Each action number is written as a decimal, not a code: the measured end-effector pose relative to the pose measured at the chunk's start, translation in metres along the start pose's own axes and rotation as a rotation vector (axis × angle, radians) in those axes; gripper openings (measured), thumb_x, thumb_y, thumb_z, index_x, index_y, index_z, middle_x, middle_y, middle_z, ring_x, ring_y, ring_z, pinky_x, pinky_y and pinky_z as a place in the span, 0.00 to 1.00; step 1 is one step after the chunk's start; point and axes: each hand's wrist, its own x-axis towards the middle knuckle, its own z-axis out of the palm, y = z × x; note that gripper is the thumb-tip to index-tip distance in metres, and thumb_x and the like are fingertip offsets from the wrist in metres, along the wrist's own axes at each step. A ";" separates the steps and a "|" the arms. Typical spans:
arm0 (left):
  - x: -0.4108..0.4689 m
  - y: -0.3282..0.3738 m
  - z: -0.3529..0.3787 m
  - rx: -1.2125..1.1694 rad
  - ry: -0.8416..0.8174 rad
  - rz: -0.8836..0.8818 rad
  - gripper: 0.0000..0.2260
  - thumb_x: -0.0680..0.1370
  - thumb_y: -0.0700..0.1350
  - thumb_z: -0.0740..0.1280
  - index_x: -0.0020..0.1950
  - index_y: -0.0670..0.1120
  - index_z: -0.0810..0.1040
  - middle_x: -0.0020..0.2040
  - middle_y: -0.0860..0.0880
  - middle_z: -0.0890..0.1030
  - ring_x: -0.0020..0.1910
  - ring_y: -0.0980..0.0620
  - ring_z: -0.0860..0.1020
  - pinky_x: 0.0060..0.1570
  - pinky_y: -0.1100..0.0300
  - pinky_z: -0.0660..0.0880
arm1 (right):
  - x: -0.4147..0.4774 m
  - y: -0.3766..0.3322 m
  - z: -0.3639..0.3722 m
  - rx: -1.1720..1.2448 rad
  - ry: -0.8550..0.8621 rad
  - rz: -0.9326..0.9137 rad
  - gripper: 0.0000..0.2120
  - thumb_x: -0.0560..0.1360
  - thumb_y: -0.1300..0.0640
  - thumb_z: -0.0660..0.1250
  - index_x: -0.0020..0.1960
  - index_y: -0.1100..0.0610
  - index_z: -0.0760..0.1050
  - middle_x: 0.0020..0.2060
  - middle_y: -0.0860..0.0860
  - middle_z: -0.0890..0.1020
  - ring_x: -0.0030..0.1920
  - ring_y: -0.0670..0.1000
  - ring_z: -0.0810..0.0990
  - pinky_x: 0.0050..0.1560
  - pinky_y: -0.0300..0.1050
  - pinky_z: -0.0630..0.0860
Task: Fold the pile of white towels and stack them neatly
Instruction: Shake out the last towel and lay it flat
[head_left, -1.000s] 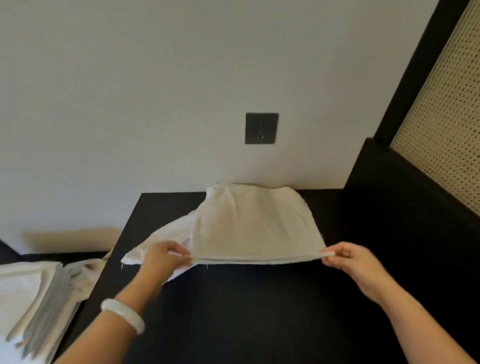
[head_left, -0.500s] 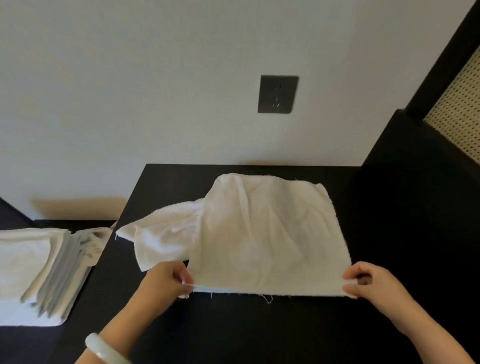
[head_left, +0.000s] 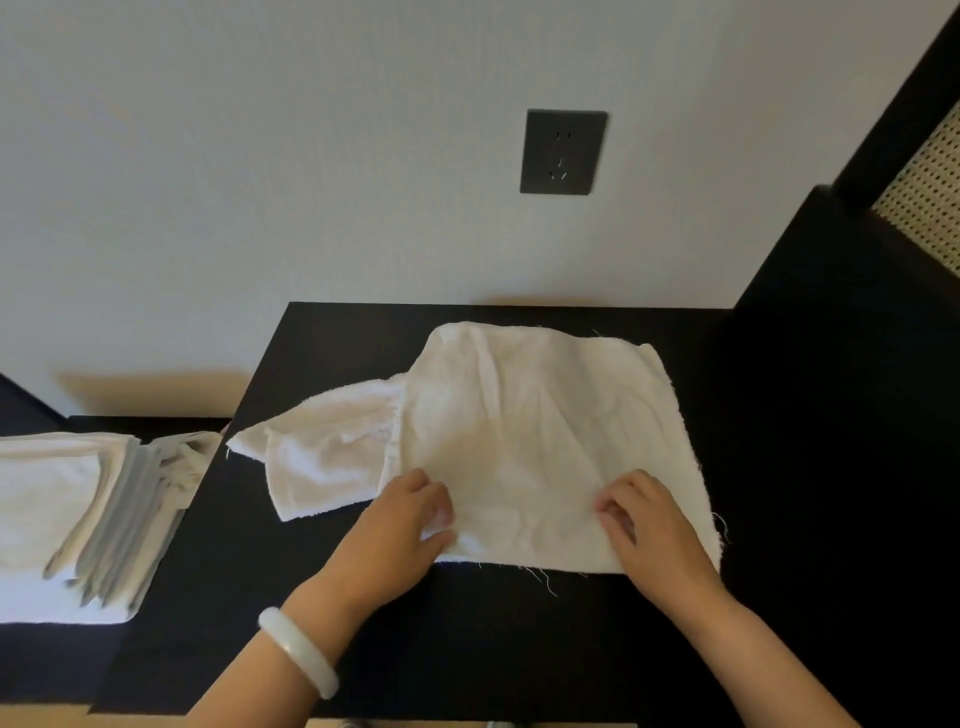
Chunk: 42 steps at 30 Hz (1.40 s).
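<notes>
Currently: top towel (head_left: 540, 441), white, frayed at the near hem, lying flat on the black worktop (head_left: 467, 649), directly below the wall socket (head_left: 563, 151); second towel (head_left: 327, 457), rumpled and part-covered by it, below and left of the socket; stack of folded towels (head_left: 62, 509), far left of the socket and lower, well apart from both.

Left hand (head_left: 402, 525), pale bangle (head_left: 298, 652) on the wrist, below and slightly left of the socket at the top towel's near left corner; fingers bent, thumb at the hem, seemingly pinching that corner.

Right hand (head_left: 652, 525), below and slightly right of the socket, by the near right corner; fingers curled, tips on the cloth; pressing or gripping, cannot tell.

Both forearms reach in from the near side, palms down.

Step judged in hand: squaring the top towel for its fold; advice: smooth creases outward; lift both near corners together; carry them to the far hem; match edges; keep the second towel from dragging along.
</notes>
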 end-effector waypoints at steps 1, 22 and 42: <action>-0.003 -0.002 -0.003 0.003 -0.041 -0.008 0.01 0.78 0.50 0.68 0.48 0.54 0.77 0.49 0.59 0.72 0.47 0.61 0.74 0.51 0.64 0.74 | -0.005 0.001 -0.002 -0.023 -0.006 0.000 0.05 0.81 0.56 0.64 0.48 0.47 0.75 0.47 0.37 0.71 0.51 0.38 0.72 0.48 0.32 0.72; 0.092 -0.036 -0.026 0.123 0.181 -0.194 0.35 0.76 0.32 0.61 0.81 0.49 0.53 0.78 0.49 0.61 0.77 0.47 0.57 0.74 0.50 0.56 | 0.048 -0.006 0.030 -0.191 -0.113 0.054 0.34 0.72 0.30 0.29 0.75 0.40 0.27 0.76 0.37 0.31 0.72 0.34 0.25 0.72 0.38 0.24; 0.164 -0.141 -0.121 -0.282 0.651 -0.814 0.12 0.78 0.34 0.60 0.60 0.42 0.74 0.60 0.39 0.74 0.48 0.44 0.73 0.49 0.52 0.71 | 0.060 0.010 0.042 -0.312 -0.077 0.049 0.31 0.82 0.35 0.43 0.81 0.47 0.48 0.71 0.52 0.74 0.72 0.51 0.63 0.75 0.42 0.44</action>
